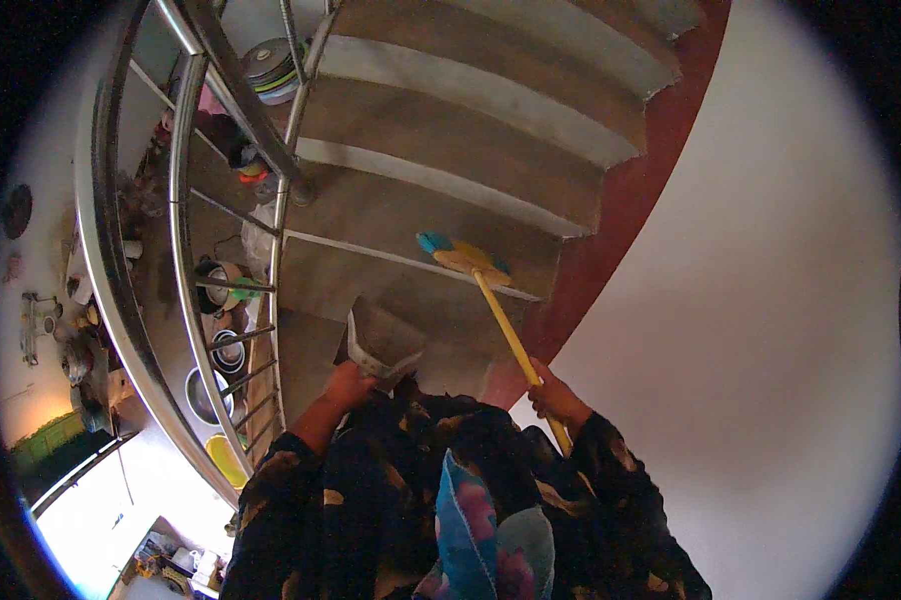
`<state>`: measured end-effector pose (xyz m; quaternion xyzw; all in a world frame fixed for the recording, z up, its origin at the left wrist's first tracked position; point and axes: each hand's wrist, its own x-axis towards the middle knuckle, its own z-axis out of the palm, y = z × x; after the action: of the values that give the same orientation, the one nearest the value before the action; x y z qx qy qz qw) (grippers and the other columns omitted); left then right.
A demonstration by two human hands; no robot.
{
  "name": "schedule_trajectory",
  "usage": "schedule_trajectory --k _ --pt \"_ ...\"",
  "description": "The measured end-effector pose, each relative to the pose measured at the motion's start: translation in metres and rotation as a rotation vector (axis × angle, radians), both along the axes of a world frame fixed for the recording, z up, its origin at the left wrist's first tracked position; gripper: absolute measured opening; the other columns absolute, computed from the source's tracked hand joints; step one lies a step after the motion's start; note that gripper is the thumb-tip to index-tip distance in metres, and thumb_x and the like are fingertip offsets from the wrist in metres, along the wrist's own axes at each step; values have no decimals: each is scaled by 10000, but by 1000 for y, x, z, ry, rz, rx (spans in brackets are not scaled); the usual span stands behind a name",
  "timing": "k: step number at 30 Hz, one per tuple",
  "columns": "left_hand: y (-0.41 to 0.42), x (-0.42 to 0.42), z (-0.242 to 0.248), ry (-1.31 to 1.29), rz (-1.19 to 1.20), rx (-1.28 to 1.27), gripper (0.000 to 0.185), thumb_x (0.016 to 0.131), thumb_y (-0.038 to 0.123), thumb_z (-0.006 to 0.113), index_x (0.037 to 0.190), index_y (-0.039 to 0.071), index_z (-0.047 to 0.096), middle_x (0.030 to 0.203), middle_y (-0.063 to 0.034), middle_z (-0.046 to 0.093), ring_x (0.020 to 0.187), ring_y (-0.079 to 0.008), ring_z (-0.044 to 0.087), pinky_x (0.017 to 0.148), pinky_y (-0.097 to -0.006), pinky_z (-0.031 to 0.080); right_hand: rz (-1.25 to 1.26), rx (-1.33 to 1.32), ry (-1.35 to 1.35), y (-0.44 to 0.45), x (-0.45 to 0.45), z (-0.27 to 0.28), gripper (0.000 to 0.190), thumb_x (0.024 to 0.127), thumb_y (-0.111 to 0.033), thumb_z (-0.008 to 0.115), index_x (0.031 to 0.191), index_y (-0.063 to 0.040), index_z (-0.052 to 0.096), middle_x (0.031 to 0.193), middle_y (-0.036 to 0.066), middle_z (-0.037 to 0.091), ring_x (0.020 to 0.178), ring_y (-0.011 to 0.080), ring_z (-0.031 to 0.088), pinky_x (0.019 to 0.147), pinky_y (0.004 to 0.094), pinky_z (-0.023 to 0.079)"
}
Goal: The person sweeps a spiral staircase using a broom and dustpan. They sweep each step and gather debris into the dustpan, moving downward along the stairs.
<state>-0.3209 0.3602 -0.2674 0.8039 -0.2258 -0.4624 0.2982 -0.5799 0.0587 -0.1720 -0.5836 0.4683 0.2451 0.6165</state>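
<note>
My right hand [559,397] grips the yellow handle of a broom [507,319]. The broom's head, yellow with blue bristles, rests on a step near its pale front edge, away from my body. In my left hand [350,385] is a dustpan [383,337], held close to my waist with its broad mouth facing the stairs. Its inside looks greyish brown, and any sweepings in it are too dim to make out. Concrete stairs [450,169] curve beyond both hands.
A steel railing [184,187] bounds the stairs on the left. Past it, below, stand metal bowls [229,351], a pot [218,285] and a yellow basin [227,461]. To the right rises a white wall [735,300] with a red skirting band [630,210].
</note>
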Motion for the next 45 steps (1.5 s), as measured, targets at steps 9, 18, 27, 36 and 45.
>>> schedule_trajectory --k 9,18,27,36,45 --pt "14 11 -35 -50 -80 125 427 726 297 631 1025 -4 583 977 -237 614 951 -399 577 801 -437 477 -54 -204 -75 -27 60 -57 546 829 -57 491 1337 -144 310 678 22 463 499 126 454 407 271 396" --pt "-16 35 -33 -83 102 59 471 713 334 658 1045 13 572 1036 -231 594 990 -376 567 835 -436 460 120 -20 18 27 43 -4 633 826 -47 494 1393 -151 233 773 48 477 538 124 457 455 263 416" --pt "-25 38 -52 -101 156 -59 465 699 316 680 1025 1 578 992 -245 594 959 -390 571 822 -454 463 84 -140 -67 3 110 -47 627 879 -124 487 1421 -184 177 672 22 460 503 125 441 439 273 400" --pt "-6 30 -75 -240 195 -129 554 683 277 685 1169 76 512 1104 -212 532 1059 -395 489 904 -448 410 369 -170 -93 21 78 -46 655 869 -110 508 1431 -146 173 718 30 495 563 117 471 476 262 405" --pt "24 31 -50 -192 255 -126 556 722 215 676 1221 70 480 1146 -182 531 1069 -355 503 927 -426 404 390 -138 104 19 167 -60 605 878 -224 515 1413 -185 235 1000 143 591 806 259 593 709 380 489"
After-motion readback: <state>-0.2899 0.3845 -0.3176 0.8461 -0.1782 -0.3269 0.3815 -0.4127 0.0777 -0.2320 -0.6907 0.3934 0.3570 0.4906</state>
